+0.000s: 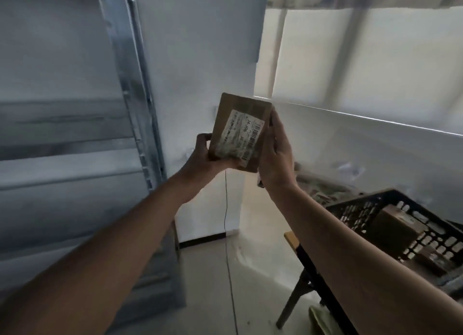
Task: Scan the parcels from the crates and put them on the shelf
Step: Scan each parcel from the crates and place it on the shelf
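Note:
A small brown cardboard parcel (240, 131) with a white barcode label facing me is raised in front of the white wall. My left hand (200, 156) grips its lower left corner from below. My right hand (275, 156) lies along its right edge, fingers upright against the side; a small object pokes out under that palm, too hidden to identify. A black plastic crate (360, 209) stands on a table at the lower right with more brown parcels (393, 224) inside. The grey metal shelf (75, 134) fills the left side.
The table (292, 238) has a wooden edge and black legs. A thin cable (226, 209) hangs down the wall to the floor. A low white partition (363, 134) runs behind the crate under a bright window. Something green lies on the floor beneath the table.

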Motion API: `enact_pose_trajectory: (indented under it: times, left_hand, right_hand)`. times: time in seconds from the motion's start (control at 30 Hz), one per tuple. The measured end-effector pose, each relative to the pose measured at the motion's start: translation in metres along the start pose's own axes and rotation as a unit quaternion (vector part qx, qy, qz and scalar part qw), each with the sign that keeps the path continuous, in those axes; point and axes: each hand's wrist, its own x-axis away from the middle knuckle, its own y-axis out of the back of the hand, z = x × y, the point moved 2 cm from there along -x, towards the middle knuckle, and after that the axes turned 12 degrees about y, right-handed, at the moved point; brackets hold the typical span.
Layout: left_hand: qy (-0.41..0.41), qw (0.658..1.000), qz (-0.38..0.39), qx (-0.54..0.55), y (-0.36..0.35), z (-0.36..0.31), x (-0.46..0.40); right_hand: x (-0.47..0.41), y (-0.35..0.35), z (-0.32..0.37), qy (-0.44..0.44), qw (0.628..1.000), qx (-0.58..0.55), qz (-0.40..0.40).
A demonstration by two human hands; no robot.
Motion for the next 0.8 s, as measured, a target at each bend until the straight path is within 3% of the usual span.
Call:
enact_pose_trajectory:
  times: [0.17,0.4,0.63,0.8]
  left_hand:
    - [-0.01,0.994,-0.103,0.019,0.11,0.002,0.038]
    - [-0.057,0.981,-0.182,0.017,0.236,0.008,0.111]
    - [-0.106,0.944,-0.302,-0.081,0.353,-0.001,0.17]
    - [-0.111,0.913,-0.374,-0.119,0.428,-0.004,0.187]
  right_hand:
    - [0.025,-0.104,0.017,-0.006,0.996,-0.05,0.069]
    - [0.063,-0.241,0.039,0.014,0.983,-0.111,0.143]
    - [0.076,-0.375,0.062,0.077,0.966,-0.125,0.215]
    - [0.077,-0.469,0.065,0.069,0.949,-0.183,0.248]
